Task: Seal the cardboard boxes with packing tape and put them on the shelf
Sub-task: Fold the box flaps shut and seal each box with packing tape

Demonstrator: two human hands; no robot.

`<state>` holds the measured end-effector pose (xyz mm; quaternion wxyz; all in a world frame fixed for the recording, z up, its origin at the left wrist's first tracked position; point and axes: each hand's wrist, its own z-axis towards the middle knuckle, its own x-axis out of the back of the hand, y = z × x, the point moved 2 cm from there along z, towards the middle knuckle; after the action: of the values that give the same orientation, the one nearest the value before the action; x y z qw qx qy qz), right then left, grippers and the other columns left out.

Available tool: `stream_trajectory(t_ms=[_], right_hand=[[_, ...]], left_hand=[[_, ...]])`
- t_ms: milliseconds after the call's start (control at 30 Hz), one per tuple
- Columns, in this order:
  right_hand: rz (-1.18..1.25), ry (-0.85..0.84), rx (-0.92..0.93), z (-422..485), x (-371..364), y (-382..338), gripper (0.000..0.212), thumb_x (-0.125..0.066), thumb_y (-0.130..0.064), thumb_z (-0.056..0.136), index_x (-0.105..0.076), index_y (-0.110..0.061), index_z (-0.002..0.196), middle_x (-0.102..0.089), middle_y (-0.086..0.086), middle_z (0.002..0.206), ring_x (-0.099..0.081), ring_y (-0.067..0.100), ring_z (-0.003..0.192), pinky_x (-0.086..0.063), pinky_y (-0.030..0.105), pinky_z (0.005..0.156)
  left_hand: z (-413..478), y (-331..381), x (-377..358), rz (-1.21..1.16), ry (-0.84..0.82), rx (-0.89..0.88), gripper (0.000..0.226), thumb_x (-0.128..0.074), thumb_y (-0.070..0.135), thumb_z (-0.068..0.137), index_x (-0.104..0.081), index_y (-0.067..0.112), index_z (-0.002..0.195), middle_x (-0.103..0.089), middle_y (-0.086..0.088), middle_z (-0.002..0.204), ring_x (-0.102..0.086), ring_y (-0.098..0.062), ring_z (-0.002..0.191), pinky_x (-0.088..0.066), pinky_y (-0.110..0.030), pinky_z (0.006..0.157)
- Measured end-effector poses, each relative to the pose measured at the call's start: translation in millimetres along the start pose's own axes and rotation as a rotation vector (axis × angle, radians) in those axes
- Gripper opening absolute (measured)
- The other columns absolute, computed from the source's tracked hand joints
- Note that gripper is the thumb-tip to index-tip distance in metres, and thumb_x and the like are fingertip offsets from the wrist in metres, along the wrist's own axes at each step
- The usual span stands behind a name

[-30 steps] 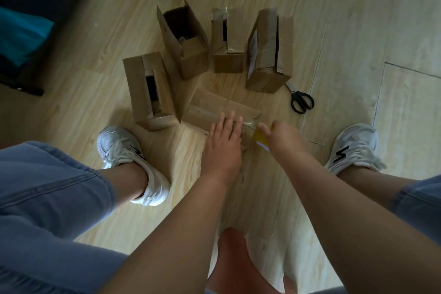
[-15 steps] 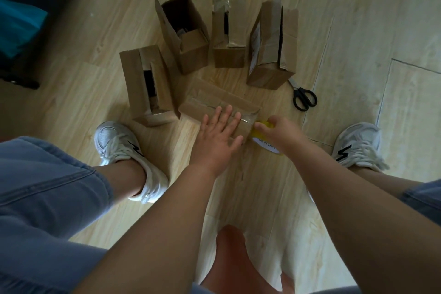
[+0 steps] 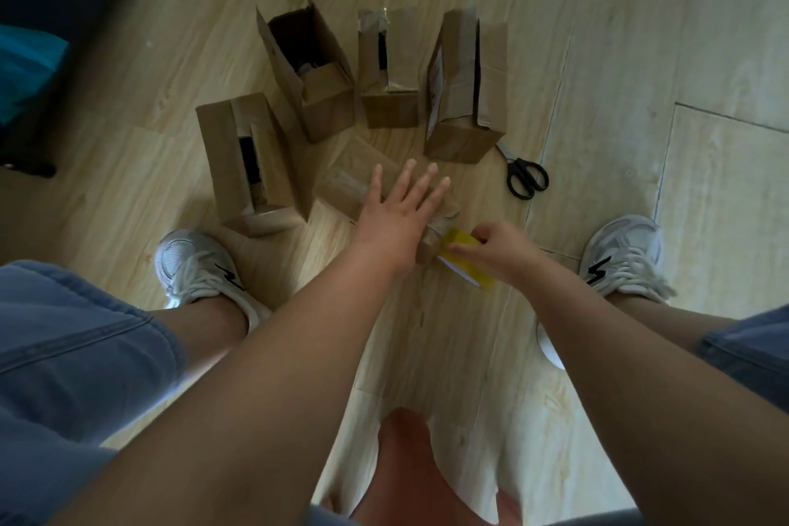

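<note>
A small flat cardboard box lies on the wooden floor between my feet. My left hand presses flat on its top with straight, spread fingers. My right hand grips a yellow roll of packing tape at the box's near right end, where clear tape runs down over the edge. Several other cardboard boxes stand behind: one at the left with a gap between its flaps, one wide open, one partly taped and a taller one.
Black-handled scissors lie on the floor right of the tall box. My white sneakers flank the work spot. Dark furniture with a teal item stands at the far left.
My left hand slid forward and left along the box top, fingers spreading. My right hand pulled the tape roll down and back over the box's near end.
</note>
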<state>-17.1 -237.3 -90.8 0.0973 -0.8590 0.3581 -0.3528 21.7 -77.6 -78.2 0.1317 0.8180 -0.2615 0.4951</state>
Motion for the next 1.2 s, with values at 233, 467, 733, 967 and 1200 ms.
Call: stream_trajectory(t_ms=[233, 467, 733, 967, 1200], right_hand=[[0.098, -0.049, 0.026, -3, 4, -8, 0.033, -0.076, -0.047, 0.084, -0.067, -0.015, 0.092, -0.067, 0.001, 0.085, -0.063, 0.016, 0.075, -0.046, 0.029, 0.062], [0.235, 0.001, 0.087, -30, 36, -19, 0.041, -0.069, -0.053, 0.087, -0.063, -0.015, 0.072, -0.052, -0.004, 0.064, -0.05, 0.012, 0.062, -0.032, 0.026, 0.056], [0.104, 0.184, 0.281, -62, 57, -57, 0.04, -0.068, -0.048, 0.088, -0.072, -0.009, 0.097, -0.065, 0.013, 0.081, -0.057, 0.016, 0.069, -0.04, 0.028, 0.059], [-0.137, 0.287, 0.196, -73, 73, -37, 0.06, -0.065, -0.067, 0.083, -0.061, -0.009, 0.067, -0.049, 0.003, 0.058, -0.049, 0.016, 0.055, -0.033, 0.029, 0.053], [0.1, 0.227, 0.175, -73, 85, -28, 0.05, -0.069, -0.061, 0.083, -0.059, -0.012, 0.078, -0.045, 0.01, 0.071, -0.045, 0.019, 0.062, -0.029, 0.031, 0.057]], left_hand=[[7, -1, 4, -0.027, -0.091, 0.014, 0.105, -0.07, 0.028, 0.087, 0.008, 0.029, 0.157, 0.005, -0.005, 0.166, 0.016, -0.024, 0.152, 0.0, -0.069, 0.116], [-5, -36, 21, -0.237, 0.043, 0.05, 0.114, -0.085, 0.041, 0.072, -0.009, 0.036, 0.156, 0.008, 0.0, 0.166, 0.007, -0.024, 0.153, -0.005, -0.049, 0.123], [-23, -56, 49, -0.307, 0.147, 0.111, 0.117, -0.088, 0.04, 0.063, -0.014, 0.041, 0.153, -0.019, 0.005, 0.158, -0.02, -0.024, 0.143, -0.047, -0.044, 0.091], [-44, -54, 51, -0.493, 0.192, 0.052, 0.115, -0.091, 0.037, 0.062, -0.02, 0.039, 0.153, -0.025, 0.01, 0.157, -0.028, -0.022, 0.141, -0.044, -0.043, 0.104], [-48, -62, 47, -0.709, 0.182, 0.101, 0.12, -0.093, 0.024, 0.06, -0.022, 0.033, 0.156, -0.028, 0.008, 0.159, -0.035, -0.017, 0.141, -0.035, -0.036, 0.113]])
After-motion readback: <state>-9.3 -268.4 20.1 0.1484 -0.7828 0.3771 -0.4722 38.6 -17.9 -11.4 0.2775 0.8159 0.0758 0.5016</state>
